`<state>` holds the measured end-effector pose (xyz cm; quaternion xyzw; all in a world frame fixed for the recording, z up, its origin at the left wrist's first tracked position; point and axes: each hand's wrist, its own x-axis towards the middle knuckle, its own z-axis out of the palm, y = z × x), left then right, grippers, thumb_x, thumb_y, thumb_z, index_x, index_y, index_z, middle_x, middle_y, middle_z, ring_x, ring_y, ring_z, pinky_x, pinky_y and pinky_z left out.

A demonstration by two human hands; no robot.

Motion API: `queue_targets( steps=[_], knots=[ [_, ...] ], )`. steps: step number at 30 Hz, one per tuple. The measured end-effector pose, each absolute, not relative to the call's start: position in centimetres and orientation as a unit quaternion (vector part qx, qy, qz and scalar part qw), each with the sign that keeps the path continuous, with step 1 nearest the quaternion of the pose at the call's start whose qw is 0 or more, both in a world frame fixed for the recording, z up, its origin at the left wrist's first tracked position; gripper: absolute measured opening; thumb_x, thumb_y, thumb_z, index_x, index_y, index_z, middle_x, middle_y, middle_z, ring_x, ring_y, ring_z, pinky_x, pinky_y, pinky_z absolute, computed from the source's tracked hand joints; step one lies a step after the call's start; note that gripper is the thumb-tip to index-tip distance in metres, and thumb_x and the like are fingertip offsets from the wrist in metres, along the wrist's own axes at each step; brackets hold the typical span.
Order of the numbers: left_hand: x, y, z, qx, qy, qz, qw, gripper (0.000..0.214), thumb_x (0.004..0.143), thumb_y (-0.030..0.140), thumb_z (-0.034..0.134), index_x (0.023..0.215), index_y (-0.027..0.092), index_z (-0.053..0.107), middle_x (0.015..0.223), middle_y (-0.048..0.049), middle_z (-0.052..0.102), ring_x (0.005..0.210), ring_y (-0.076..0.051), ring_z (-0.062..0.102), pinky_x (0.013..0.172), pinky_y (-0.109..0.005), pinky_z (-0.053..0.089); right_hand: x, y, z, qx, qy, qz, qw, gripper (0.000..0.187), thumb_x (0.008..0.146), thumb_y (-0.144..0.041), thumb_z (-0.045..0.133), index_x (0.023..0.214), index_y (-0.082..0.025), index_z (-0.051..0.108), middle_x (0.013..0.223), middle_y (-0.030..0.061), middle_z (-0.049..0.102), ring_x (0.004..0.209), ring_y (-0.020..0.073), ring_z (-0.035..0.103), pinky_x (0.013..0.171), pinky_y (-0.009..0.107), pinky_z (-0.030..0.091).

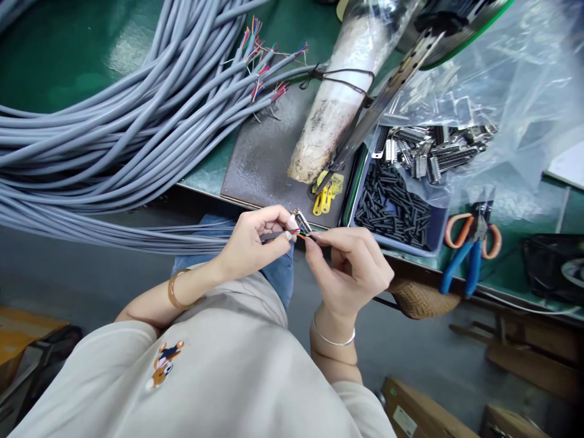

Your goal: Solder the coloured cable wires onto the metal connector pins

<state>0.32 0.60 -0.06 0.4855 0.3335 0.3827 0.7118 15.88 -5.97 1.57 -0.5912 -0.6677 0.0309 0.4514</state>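
Left hand (255, 243) grip: pinched on grey cable end (274, 235), coloured cores touching back of connector (302, 222). Right hand (351, 267) grip: fingertips closed on connector's edge. It is held in air, just off counter (59, 61) edge.

Judged: cores stripped, joining under way; how many seated, cannot tell.

Beyond connector: dark mat (264, 158), yellow clip (325, 193), blue tray (435, 234). Left of connector, cable bundle (114, 140) crowds counter. Open room below connector, over lap.

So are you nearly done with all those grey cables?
Not nearly, I think. Done: the long grey cables have bare coloured wire tips. In hand: the left hand and right hand pinch one small silver metal plug with coloured wires. Left: a pile of silver plugs and short black tubes in the blue tray wait unused.
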Motion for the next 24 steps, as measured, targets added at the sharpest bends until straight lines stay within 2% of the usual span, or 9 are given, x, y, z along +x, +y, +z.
queue_targets(
  steps=[2, 7, 10, 14, 20, 24],
  knots=[
    [0.31, 0.57, -0.07, 0.488, 0.335, 0.379, 0.711, 0.009, 0.071, 0.015, 0.067, 0.079, 0.015, 0.064, 0.074, 0.0000, 0.064, 0.065, -0.008, 0.057, 0.065, -0.021, 0.048, 15.93, -5.91, 1.74, -0.592, -0.668, 0.032, 0.449, 0.020, 0.086, -0.014, 0.079, 0.101, -0.026, 0.072, 0.087, -0.0018, 0.075, 0.049, 0.0051, 0.045, 0.045, 0.023, 0.039],
    [0.30, 0.55, 0.04, 0.500, 0.344, 0.372, 0.702, 0.009, 0.070, 0.015, 0.068, 0.078, 0.016, 0.064, 0.071, 0.0013, 0.061, 0.061, -0.008, 0.051, 0.060, -0.021, 0.043, 15.98, -5.90, 1.87, -0.598, -0.677, 0.043, 0.427, 0.019, 0.087, -0.013, 0.077, 0.099, -0.027, 0.074, 0.085, -0.0009, 0.074, 0.060, 0.0098, 0.063, 0.053, 0.024, 0.049],
    [0.27, 0.58, 0.05, 0.502, 0.342, 0.375, 0.700, 0.009, 0.071, 0.015, 0.068, 0.079, 0.016, 0.064, 0.072, 0.0008, 0.062, 0.061, -0.008, 0.051, 0.060, -0.021, 0.043, 16.03, -5.95, 1.73, -0.602, -0.676, 0.037, 0.425, 0.017, 0.088, -0.014, 0.077, 0.098, -0.027, 0.073, 0.085, -0.0006, 0.073, 0.062, 0.0110, 0.065, 0.054, 0.025, 0.051],
    [0.23, 0.56, -0.06, 0.500, 0.338, 0.375, 0.704, 0.009, 0.072, 0.016, 0.070, 0.079, 0.016, 0.064, 0.069, 0.0012, 0.061, 0.060, -0.008, 0.051, 0.059, -0.021, 0.043, 16.08, -5.91, 1.65, -0.613, -0.670, 0.034, 0.418, 0.012, 0.089, -0.015, 0.076, 0.093, -0.026, 0.072, 0.084, -0.0002, 0.073, 0.059, 0.0100, 0.061, 0.051, 0.024, 0.047],
    [0.43, 0.50, -0.19, 0.464, 0.338, 0.398, 0.716, 0.023, 0.072, 0.024, 0.087, 0.076, 0.015, 0.066, 0.073, 0.0002, 0.065, 0.063, -0.007, 0.052, 0.059, -0.019, 0.045, 16.09, -5.87, 1.74, -0.606, -0.665, 0.050, 0.433, 0.015, 0.087, -0.012, 0.077, 0.092, -0.025, 0.072, 0.083, -0.0019, 0.074, 0.057, 0.0074, 0.056, 0.050, 0.023, 0.042],
    [0.35, 0.63, -0.27, 0.437, 0.307, 0.414, 0.738, 0.029, 0.071, 0.028, 0.092, 0.078, 0.015, 0.068, 0.075, -0.0003, 0.068, 0.065, -0.008, 0.059, 0.063, -0.019, 0.050, 15.92, -6.01, 1.66, -0.604, -0.640, 0.056, 0.471, 0.012, 0.090, -0.021, 0.076, 0.100, -0.027, 0.074, 0.072, -0.0050, 0.068, 0.047, 0.0068, 0.045, 0.043, 0.025, 0.035]
  ],
)
